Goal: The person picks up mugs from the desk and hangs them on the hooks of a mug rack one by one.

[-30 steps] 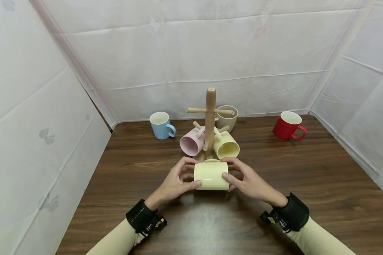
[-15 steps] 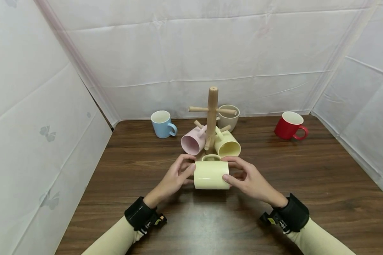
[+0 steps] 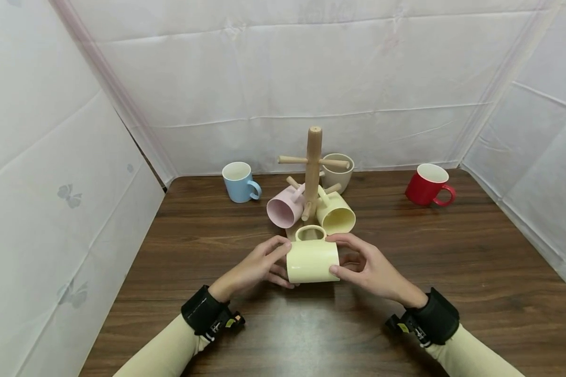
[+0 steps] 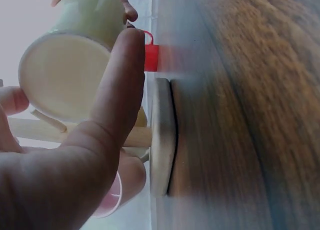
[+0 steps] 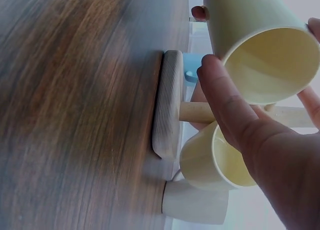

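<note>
A pale yellow mug lies sideways in the air, its handle towards the rack. My left hand holds it at the base end, with the thumb near the upper edge and other fingers lower down. At the rim end my right hand grips it between thumb and fingers. The mug's round base faces the left wrist camera, and its open mouth the right. Just behind stands a wooden mug rack. A pink mug and another yellow mug hang on its lower pegs.
A light blue mug stands at the back left of the wooden table. A beige mug is behind the rack, and a red mug stands at the back right. White cloth walls enclose the table.
The held mug has rolled so that its handle shows more fully above it. My left thumb has shifted from the mug's lower front to its upper edge. My right hand stays nearly in place.
</note>
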`<state>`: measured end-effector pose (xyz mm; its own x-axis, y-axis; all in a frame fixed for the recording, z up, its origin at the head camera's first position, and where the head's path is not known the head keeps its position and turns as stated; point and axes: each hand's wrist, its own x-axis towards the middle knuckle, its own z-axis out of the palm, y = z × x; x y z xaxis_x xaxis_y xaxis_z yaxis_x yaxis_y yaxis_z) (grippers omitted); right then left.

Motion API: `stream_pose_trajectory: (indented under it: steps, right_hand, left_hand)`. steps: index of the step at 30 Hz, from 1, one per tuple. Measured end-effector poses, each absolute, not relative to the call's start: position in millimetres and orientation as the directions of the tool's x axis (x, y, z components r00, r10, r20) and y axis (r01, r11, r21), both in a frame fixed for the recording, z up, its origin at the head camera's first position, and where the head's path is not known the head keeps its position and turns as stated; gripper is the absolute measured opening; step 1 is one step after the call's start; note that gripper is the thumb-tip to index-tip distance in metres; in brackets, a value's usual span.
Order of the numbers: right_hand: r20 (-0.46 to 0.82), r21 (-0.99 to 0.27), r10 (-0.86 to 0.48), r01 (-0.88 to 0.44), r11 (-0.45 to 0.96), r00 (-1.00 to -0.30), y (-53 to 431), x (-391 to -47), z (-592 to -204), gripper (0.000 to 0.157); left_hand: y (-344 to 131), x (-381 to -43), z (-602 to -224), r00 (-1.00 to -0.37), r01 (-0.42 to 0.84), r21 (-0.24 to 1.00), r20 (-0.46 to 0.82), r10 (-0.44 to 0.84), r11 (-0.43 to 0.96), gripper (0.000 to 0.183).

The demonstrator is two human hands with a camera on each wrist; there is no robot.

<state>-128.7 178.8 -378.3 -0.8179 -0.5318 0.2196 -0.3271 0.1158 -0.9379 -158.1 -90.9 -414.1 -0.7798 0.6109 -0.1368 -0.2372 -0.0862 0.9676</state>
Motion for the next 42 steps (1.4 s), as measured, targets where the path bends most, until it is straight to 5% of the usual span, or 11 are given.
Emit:
stream_pose_trajectory:
  steps: [16, 32, 42]
  right_hand:
    - [0.232, -0.960, -0.525, -0.280, 0.013, -0.819, 186.2, -143.6, -407.8, 0.066]
    - [0.123, -0.929, -0.547, -0.290, 0.231, -0.828, 184.3, -139.1, -371.8, 0.062]
    - [0.133, -0.932, -0.581, -0.301, 0.202, -0.803, 189.1, -144.5, -399.2, 0.065]
  left_hand:
    - [-85.9, -160.3, -416.8, -0.809, -0.152, 0.987, -0.093, 0.580, -0.053, 0.042]
    - [-85.7, -166.5, -413.5, -0.809, -0.100, 0.993, -0.040, 0.587, -0.070, 0.041]
    - [-89.1, -161.1, -416.8, -0.815, -0.050, 0.999, -0.036, 0.578, -0.008, 0.044]
